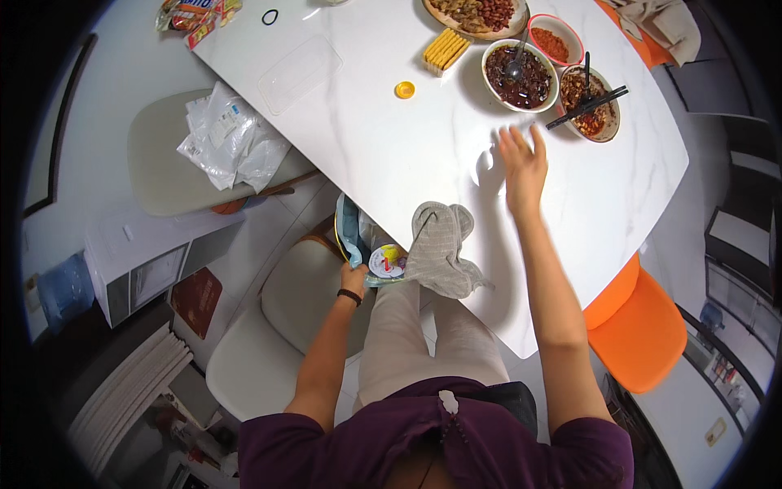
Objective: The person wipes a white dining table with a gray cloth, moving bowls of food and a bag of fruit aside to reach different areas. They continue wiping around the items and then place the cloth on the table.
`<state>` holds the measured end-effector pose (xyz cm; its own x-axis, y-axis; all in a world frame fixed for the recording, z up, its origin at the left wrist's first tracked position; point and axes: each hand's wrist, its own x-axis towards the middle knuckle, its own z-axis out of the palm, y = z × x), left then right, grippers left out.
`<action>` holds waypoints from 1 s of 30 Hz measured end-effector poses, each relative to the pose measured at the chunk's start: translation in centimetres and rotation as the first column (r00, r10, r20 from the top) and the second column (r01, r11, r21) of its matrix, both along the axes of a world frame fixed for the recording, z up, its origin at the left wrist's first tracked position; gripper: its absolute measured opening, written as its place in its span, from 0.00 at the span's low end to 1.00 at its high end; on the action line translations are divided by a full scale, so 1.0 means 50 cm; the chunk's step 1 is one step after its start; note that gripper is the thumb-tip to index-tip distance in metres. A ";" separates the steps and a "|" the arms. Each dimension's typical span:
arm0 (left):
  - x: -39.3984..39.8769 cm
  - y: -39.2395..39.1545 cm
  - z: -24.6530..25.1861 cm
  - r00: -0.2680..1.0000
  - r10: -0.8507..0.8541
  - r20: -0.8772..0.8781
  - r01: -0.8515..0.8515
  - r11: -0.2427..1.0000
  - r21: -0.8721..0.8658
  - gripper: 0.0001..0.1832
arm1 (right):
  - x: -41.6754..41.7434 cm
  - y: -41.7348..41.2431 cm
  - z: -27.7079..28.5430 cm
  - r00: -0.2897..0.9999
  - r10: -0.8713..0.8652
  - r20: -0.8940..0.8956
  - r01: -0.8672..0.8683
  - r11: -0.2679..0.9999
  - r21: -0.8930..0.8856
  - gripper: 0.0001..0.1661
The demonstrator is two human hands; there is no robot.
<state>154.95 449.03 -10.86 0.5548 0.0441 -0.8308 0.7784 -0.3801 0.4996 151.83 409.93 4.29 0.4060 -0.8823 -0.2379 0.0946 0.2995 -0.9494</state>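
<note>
My left hand (354, 279) grips the rim of a light-blue lined bag (349, 235) below the table edge; a round printed lid (387, 261) shows inside it. My right hand (525, 160) is raised over the white marble-patterned table (391, 153), fingers apart and holding nothing. Just beyond its fingers stand a bowl of dark red sauce (526, 88) with a spoon and a bowl of chili oil (592, 125) with black chopsticks (586, 107) across it. A grey striped cloth item (441, 253) lies at the table's near edge, beside the bag.
Farther back are a red-rimmed bowl (573, 46), a plate of food (510, 24), stacked yellow crackers (446, 50), a yellow cap (405, 90) and a clear plastic lid (299, 74). Plastic packages (229, 137) lie on a left chair (153, 134). An orange chair (641, 333) stands right.
</note>
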 end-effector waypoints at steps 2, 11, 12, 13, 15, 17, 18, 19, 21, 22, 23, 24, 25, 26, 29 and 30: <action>0.010 0.003 0.006 0.999 0.026 -0.019 -0.028 0.996 -0.089 0.12 | -0.068 0.117 0.034 0.890 0.103 -0.445 -0.313 0.847 -0.429 0.18; 0.060 -0.032 0.024 0.998 -0.025 -0.055 0.021 0.997 -0.072 0.12 | -0.195 0.223 -0.033 0.625 0.328 -0.708 -0.780 0.293 -0.553 0.30; 0.064 -0.032 0.030 0.998 -0.046 -0.047 0.045 0.999 -0.020 0.12 | -0.165 0.184 -0.021 0.784 0.258 -0.565 -0.621 0.363 -0.695 0.31; 0.063 -0.021 0.018 0.999 -0.034 -0.037 0.032 0.998 -0.056 0.11 | -0.156 0.141 -0.018 0.826 0.149 -0.543 -0.557 0.359 -0.749 0.31; 0.058 0.017 -0.018 1.000 -0.002 -0.016 0.000 0.993 -0.120 0.11 | -0.136 0.040 -0.014 0.831 -0.113 -0.545 -0.491 0.313 -0.813 0.28; 0.058 0.000 -0.008 1.000 -0.004 0.001 0.004 0.995 -0.097 0.11 | -0.114 -0.044 -0.013 0.724 -0.278 -0.632 -0.505 0.410 -0.759 0.26; 0.056 -0.007 -0.003 1.000 -0.006 0.008 0.006 0.996 -0.084 0.10 | -0.099 -0.078 -0.021 0.686 -0.316 -0.656 -0.530 0.401 -0.747 0.26; 0.054 -0.007 -0.010 1.000 0.015 -0.003 -0.015 0.991 -0.131 0.10 | -0.077 -0.101 -0.039 0.652 -0.295 -0.698 -0.562 0.429 -0.707 0.29; 0.051 -0.001 -0.024 0.998 0.062 -0.024 -0.066 0.974 -0.216 0.09 | -0.040 -0.101 -0.057 0.658 -0.257 -0.708 -0.591 0.406 -0.697 0.31; 0.048 0.004 -0.029 0.996 0.081 -0.031 -0.086 0.974 -0.210 0.09 | -0.017 -0.087 -0.057 0.661 -0.235 -0.713 -0.605 0.394 -0.691 0.33; 0.047 0.008 -0.034 0.994 0.100 -0.037 -0.106 0.973 -0.205 0.09 | 0.005 -0.065 -0.056 0.705 -0.209 -0.678 -0.597 0.341 -0.726 0.31; 0.043 0.006 -0.037 0.992 0.117 -0.045 -0.124 0.971 -0.205 0.09 | 0.021 -0.040 -0.057 0.738 -0.134 -0.662 -0.580 0.377 -0.722 0.28; 0.042 0.001 -0.033 0.992 0.113 -0.048 -0.121 0.969 -0.215 0.09 | 0.035 -0.015 -0.055 0.735 -0.062 -0.675 -0.614 0.362 -0.702 0.27; 0.043 -0.004 -0.027 0.993 0.109 -0.050 -0.117 0.967 -0.225 0.09 | 0.046 0.009 -0.052 0.727 0.009 -0.686 -0.647 0.343 -0.681 0.26; 0.053 -0.027 0.008 0.997 0.056 -0.046 -0.063 0.984 -0.169 0.09 | 0.061 0.062 -0.035 0.716 0.221 -0.662 -0.697 0.259 -0.668 0.26; 0.058 -0.029 0.018 0.999 0.034 -0.042 -0.039 0.990 -0.133 0.09 | 0.066 0.056 -0.037 0.734 0.237 -0.636 -0.679 0.264 -0.685 0.27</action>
<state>157.87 447.56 -9.95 0.5218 -0.0488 -0.8517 0.8105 -0.2830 0.5128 155.15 412.73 2.43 0.8958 -0.3592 0.2617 -0.1394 -0.7863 -0.6019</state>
